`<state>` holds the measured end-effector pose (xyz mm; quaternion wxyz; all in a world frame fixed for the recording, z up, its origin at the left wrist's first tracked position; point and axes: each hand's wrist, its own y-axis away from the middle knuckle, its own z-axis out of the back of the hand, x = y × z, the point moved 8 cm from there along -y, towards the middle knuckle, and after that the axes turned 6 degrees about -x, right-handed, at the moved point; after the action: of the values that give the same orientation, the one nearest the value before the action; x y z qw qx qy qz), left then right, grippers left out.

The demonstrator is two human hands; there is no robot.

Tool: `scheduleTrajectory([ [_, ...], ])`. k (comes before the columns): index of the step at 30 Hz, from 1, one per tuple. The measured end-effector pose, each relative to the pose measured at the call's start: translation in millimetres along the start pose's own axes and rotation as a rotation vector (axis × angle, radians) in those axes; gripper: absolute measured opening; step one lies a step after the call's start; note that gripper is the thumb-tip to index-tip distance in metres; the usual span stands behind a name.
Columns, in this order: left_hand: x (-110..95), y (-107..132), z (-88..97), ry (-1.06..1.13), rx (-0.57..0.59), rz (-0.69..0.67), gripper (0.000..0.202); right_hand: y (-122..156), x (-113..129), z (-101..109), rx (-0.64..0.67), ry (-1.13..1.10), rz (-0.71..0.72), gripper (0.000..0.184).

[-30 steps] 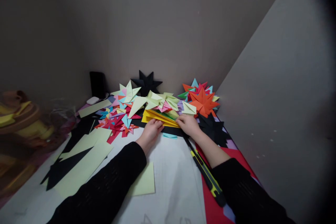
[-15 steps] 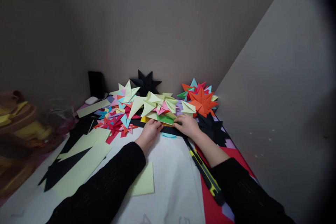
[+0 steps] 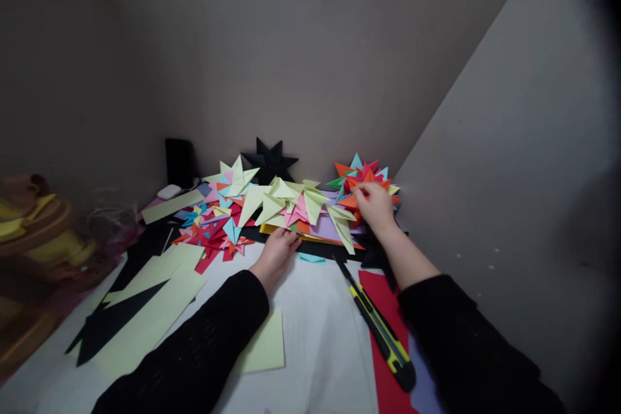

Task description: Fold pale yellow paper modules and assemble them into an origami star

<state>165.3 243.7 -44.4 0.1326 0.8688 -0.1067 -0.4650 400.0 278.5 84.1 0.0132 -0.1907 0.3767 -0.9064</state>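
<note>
My left hand (image 3: 276, 253) lies on the near edge of a stack of coloured paper sheets (image 3: 320, 230), fingers curled at the yellow and black edges. Pale green folded points (image 3: 291, 197) and pink pieces sit on top of that stack. My right hand (image 3: 374, 204) reaches farther back and right, its fingers closed on the orange and red paper star (image 3: 361, 176) in the corner. Both arms wear black sleeves.
A black paper star (image 3: 270, 158) leans on the back wall. A pile of red, blue and pink folded pieces (image 3: 213, 226) lies at left. A yellow and black utility knife (image 3: 381, 330) rests on red paper. Pale green and black sheets (image 3: 145, 304) cover the near left. Walls close in behind and at right.
My right hand left the stack's edge and moved up and right to the orange star. Sheets in the stack shifted, showing lilac paper. My left hand stayed at the stack's near edge.
</note>
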Motion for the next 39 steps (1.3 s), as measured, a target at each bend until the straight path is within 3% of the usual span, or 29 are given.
scheduleTrajectory([
  [4, -1.0, 1.2, 0.3, 0.007, 0.01, -0.002, 0.014, -43.7, -32.8, -32.1, 0.19, 0.174, 0.041, 0.041],
  [8, -0.3, 0.8, 3.2, 0.015, 0.005, -0.004, 0.017, -53.6, -35.4, -52.2, 0.295, 0.221, 0.13, 0.024],
  [13, 0.4, -0.6, 3.3, 0.009, 0.008, -0.005, 0.02, -48.4, -29.3, -49.0, 0.272, 0.179, 0.155, 0.01],
  [18, 0.8, 0.4, 1.9, 0.008, 0.014, 0.014, 0.021, -43.6, -29.6, -47.1, 0.299, 0.14, 0.132, 0.017],
  [24, 0.5, 0.6, 2.3, 0.016, 0.018, 0.006, 0.023, -43.0, -27.3, -38.6, 0.242, 0.178, 0.097, 0.027],
  [29, 1.7, -2.1, 2.3, 0.01, 0.02, -0.001, 0.023, -45.0, -35.7, -27.2, 0.18, 0.142, 0.019, 0.015],
  [31, 1.7, -2.6, 2.0, 0.007, 0.025, -0.005, 0.021, -45.4, -36.3, -21.0, 0.145, 0.109, 0.017, 0.026],
  [34, 1.1, -2.1, 1.5, -0.001, 0.027, -0.006, 0.017, -38.1, -22.2, -5.7, 0.059, 0.055, 0.061, 0.039],
  [36, 0.6, -1.4, 1.4, -0.004, 0.024, -0.006, 0.016, -22.9, 0.2, 2.9, 0.041, 0.008, 0.121, 0.034],
  [37, 0.3, -1.0, 1.2, -0.003, 0.023, -0.006, 0.016, -11.5, 14.0, 3.2, 0.081, -0.021, 0.153, 0.027],
  [39, -0.4, -0.4, 0.2, 0.004, 0.028, -0.011, 0.016, 19.9, 46.4, -7.2, 0.279, -0.057, 0.258, 0.02],
])
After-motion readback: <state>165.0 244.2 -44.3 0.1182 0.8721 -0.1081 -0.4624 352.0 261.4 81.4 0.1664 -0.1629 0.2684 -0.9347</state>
